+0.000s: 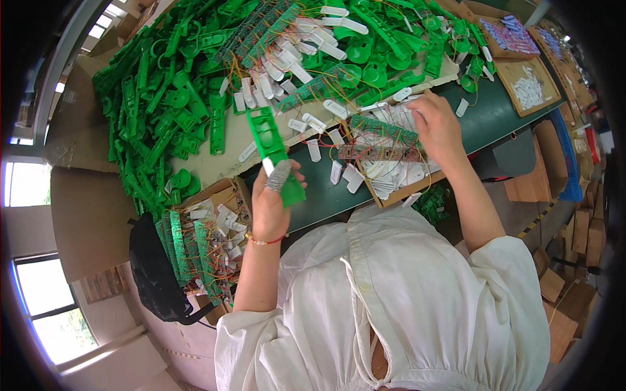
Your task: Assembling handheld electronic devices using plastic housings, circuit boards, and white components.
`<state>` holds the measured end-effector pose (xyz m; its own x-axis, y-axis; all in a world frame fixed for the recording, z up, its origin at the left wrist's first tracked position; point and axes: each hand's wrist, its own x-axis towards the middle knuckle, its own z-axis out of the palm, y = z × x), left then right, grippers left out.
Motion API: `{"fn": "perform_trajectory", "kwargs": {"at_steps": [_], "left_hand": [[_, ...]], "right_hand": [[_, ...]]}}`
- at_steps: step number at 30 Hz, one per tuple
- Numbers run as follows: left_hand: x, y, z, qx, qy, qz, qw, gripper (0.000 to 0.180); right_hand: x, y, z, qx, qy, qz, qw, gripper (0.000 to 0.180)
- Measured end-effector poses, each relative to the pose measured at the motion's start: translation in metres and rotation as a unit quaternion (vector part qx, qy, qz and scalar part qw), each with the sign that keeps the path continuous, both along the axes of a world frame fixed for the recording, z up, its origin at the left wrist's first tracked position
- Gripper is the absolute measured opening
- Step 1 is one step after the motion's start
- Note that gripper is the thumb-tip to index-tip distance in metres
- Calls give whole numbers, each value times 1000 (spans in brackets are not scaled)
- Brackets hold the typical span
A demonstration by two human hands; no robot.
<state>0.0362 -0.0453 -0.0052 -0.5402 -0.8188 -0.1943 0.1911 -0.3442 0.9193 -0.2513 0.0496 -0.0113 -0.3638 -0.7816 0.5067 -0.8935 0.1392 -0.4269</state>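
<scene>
Fingers [278, 176] (left hand [268, 205]) around green casing [293, 193]

The green housing [263, 132] looks like glossy, smooth plastic, the white casings [314, 150] smooth plastic, the carton [85, 215] matt cardboard, the finger wrap [279, 176] rough cloth, and the blouse [417, 300] matt, creased cloth.

from my head, a wide fisheye view faces down — close over my white shirt [417, 306], left hand [268, 205] and right hand [438, 128], the bench [489, 120] beyond — its bent rim perhaps unreliable.
</scene>
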Motion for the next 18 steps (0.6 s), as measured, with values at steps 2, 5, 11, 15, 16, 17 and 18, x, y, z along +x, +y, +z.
{"fn": "perform_trajectory", "kwargs": {"at_steps": [2,5,11,15,16,17,18], "left_hand": [[5,-4,-5,-16,14,3,1000,44],[-1,-3,-4,-14,8,-1,1000,43],[-5,0,-2,-28,9,-15,999,45],[-9,1,5,-50,-18,-34,998,48],[-5,3,6,-45,21,-34,998,48],[-6,1,6,-48,21,-26,998,48],[-5,0,11,-72,-15,-18,997,47]], "right_hand": [[-11,7,3,24,-48,-20,998,9],[-18,14,2,84,-116,-21,989,11],[2,6,-4,72,-50,45,995,12],[22,3,-6,75,62,55,994,17],[25,4,-4,63,41,67,995,19],[28,5,9,39,21,88,995,20],[34,9,20,38,18,94,995,20]]}}
